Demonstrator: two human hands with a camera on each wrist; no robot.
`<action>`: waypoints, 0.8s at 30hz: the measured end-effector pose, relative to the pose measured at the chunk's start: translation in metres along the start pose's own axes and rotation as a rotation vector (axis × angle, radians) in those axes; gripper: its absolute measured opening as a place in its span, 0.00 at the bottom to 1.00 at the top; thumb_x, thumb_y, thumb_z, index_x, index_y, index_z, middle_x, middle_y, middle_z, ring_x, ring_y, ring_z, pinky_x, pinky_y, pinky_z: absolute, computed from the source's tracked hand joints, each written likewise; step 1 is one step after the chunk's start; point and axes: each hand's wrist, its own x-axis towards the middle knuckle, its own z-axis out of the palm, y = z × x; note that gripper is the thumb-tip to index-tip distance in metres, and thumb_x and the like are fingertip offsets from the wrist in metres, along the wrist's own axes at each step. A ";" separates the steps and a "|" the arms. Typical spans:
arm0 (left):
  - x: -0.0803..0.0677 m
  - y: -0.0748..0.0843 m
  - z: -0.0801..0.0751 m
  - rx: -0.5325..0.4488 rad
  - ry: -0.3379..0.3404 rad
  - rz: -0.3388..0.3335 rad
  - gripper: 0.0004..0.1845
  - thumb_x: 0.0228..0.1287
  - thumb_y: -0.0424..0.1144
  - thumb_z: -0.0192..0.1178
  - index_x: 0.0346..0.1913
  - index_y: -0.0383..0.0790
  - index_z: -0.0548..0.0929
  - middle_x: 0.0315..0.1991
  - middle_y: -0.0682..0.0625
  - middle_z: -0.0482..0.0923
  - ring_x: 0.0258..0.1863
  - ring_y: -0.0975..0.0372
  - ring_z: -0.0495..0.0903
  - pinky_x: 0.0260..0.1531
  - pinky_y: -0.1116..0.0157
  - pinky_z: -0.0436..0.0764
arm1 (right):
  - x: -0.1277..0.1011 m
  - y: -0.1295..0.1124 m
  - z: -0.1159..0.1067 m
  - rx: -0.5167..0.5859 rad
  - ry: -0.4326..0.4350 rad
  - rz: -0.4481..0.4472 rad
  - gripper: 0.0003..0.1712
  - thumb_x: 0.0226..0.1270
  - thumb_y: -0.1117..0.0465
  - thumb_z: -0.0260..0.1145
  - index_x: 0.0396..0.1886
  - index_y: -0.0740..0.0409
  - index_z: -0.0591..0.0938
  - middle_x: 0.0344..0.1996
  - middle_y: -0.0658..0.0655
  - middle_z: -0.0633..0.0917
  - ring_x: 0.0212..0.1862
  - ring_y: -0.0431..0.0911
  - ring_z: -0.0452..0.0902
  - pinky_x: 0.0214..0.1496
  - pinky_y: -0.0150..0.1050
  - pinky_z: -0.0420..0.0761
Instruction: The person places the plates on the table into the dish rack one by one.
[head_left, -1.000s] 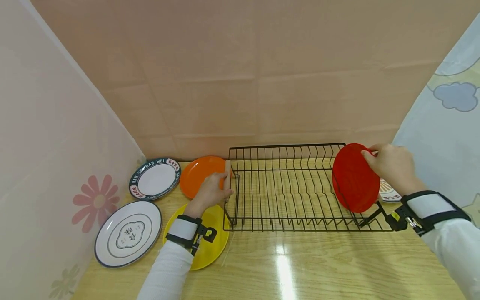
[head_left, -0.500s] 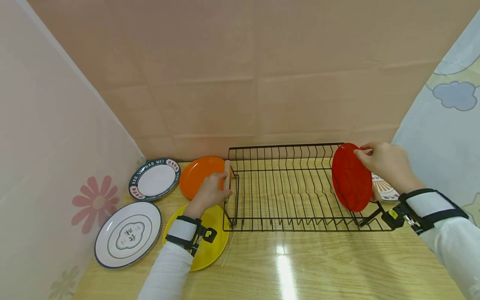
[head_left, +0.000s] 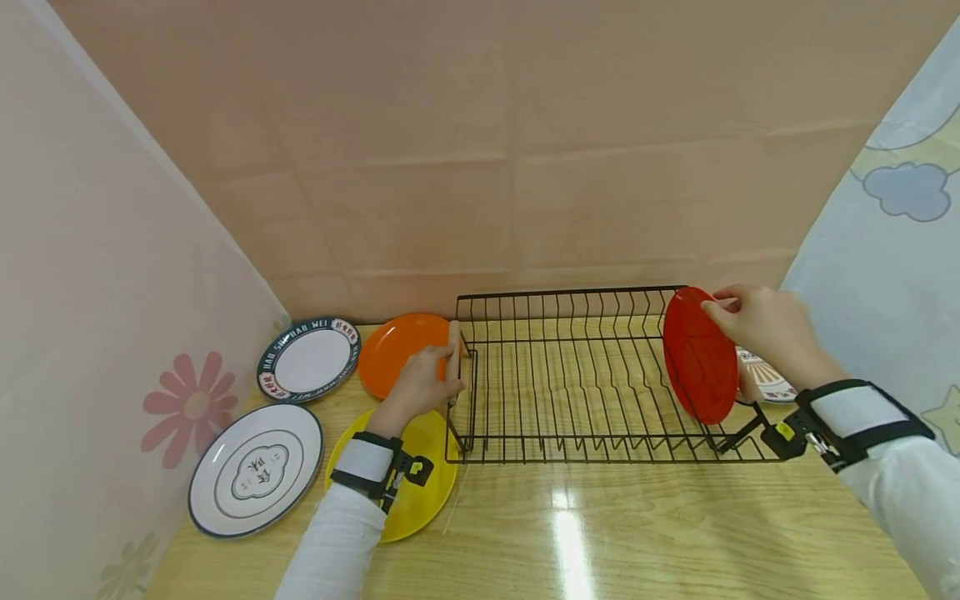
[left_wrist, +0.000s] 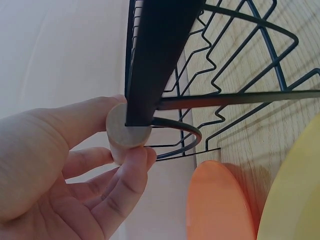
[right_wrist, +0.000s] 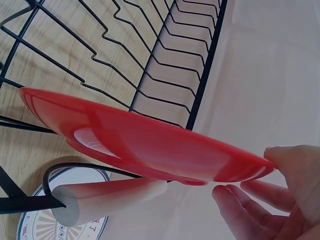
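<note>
Right hand (head_left: 761,333) pinches the top rim of the red plate (head_left: 699,356), thumb on one face, fingertips (right_wrist: 235,202) on the other. Plate stands on edge, tilted, at the right end of the black wire dish rack (head_left: 585,375), lower rim down among the wires. The right wrist view shows the plate's underside just above the rack's right wooden handle (right_wrist: 107,197); cannot tell whether they touch.

Left hand (head_left: 423,379) grips the left wooden handle (left_wrist: 126,132) of the rack, thumb and fingers curled round it. Fingers (left_wrist: 125,182) wrap under the handle's round end in the left wrist view.

Rack sits on the wooden worktop (head_left: 600,533) towards the back edge, roughly centre to right, long side parallel to the back edge.

Left of the rack, lying flat:
- orange plate (head_left: 397,350), just beside the rack's left end, near the back edge
- yellow plate (head_left: 423,492), in front of the orange one, partly under the left wrist
- white plate with dark lettered rim (head_left: 309,358), left of the orange plate
- white plate with centre motif (head_left: 255,467), near the left edge

Another patterned plate (head_left: 768,377) lies flat beyond the rack's right end, mostly hidden by the right hand and red plate.
</note>
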 end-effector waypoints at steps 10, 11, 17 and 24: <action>0.001 -0.001 0.001 0.017 0.002 0.008 0.36 0.54 0.42 0.66 0.65 0.35 0.67 0.60 0.38 0.68 0.45 0.54 0.74 0.41 0.61 0.76 | 0.000 -0.004 0.001 0.009 -0.033 -0.012 0.23 0.64 0.53 0.58 0.44 0.72 0.79 0.34 0.71 0.83 0.20 0.54 0.76 0.12 0.38 0.67; 0.001 -0.001 0.001 0.018 0.003 0.009 0.36 0.54 0.42 0.66 0.65 0.35 0.67 0.60 0.38 0.68 0.45 0.54 0.74 0.40 0.61 0.76 | 0.000 -0.004 0.002 0.011 -0.037 -0.011 0.23 0.64 0.53 0.58 0.45 0.71 0.79 0.34 0.71 0.83 0.21 0.55 0.76 0.13 0.38 0.67; 0.001 -0.001 0.000 0.021 0.006 0.010 0.36 0.54 0.42 0.66 0.65 0.35 0.67 0.60 0.38 0.68 0.43 0.54 0.74 0.37 0.63 0.76 | 0.000 -0.008 0.003 0.005 -0.059 -0.023 0.23 0.64 0.53 0.58 0.47 0.70 0.78 0.37 0.71 0.83 0.26 0.58 0.77 0.16 0.38 0.69; 0.001 -0.001 0.000 0.008 0.004 0.010 0.36 0.54 0.41 0.67 0.65 0.35 0.66 0.59 0.38 0.68 0.38 0.56 0.74 0.33 0.66 0.75 | 0.002 -0.012 0.005 -0.001 -0.097 -0.036 0.25 0.63 0.53 0.60 0.49 0.70 0.77 0.38 0.72 0.82 0.35 0.63 0.78 0.25 0.47 0.77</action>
